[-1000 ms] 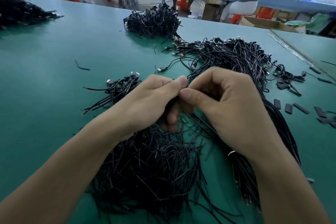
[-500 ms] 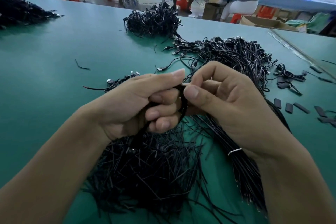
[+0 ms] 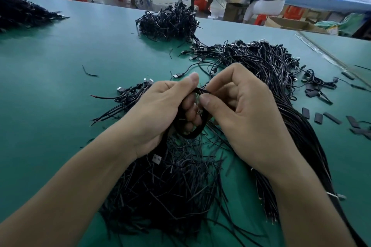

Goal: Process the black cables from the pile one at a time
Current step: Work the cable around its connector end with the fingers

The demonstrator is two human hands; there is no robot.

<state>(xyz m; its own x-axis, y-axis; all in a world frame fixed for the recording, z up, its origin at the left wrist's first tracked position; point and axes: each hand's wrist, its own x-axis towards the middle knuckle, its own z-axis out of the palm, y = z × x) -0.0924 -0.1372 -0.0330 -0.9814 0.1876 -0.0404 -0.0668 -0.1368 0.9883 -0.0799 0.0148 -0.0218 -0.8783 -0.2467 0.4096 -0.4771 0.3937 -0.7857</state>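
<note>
Both hands meet just above the green desk (image 3: 60,90), and between them runs one thin black cable (image 3: 192,137), bent into a loop that hangs below the fingers. The left hand (image 3: 160,110) grips it with fingers curled round the strand and the thumb laid along the top. The right hand (image 3: 245,118) pinches the same cable between thumb and forefinger, its other fingers folded in. A silver USB plug (image 3: 157,159) dangles under the left wrist.

Directly beneath the hands lies a ragged heap of short black wire ends (image 3: 170,190). To the right, a long pile of black cables with metal plugs (image 3: 261,62) sweeps from the middle of the desk down past the right forearm. A smaller bundle of black cables (image 3: 124,98) sits just left of the left hand. Farther back rests a tangled mound of black cables (image 3: 168,24). Flat black sleeve pieces (image 3: 319,117) are scattered near the right edge.
</note>
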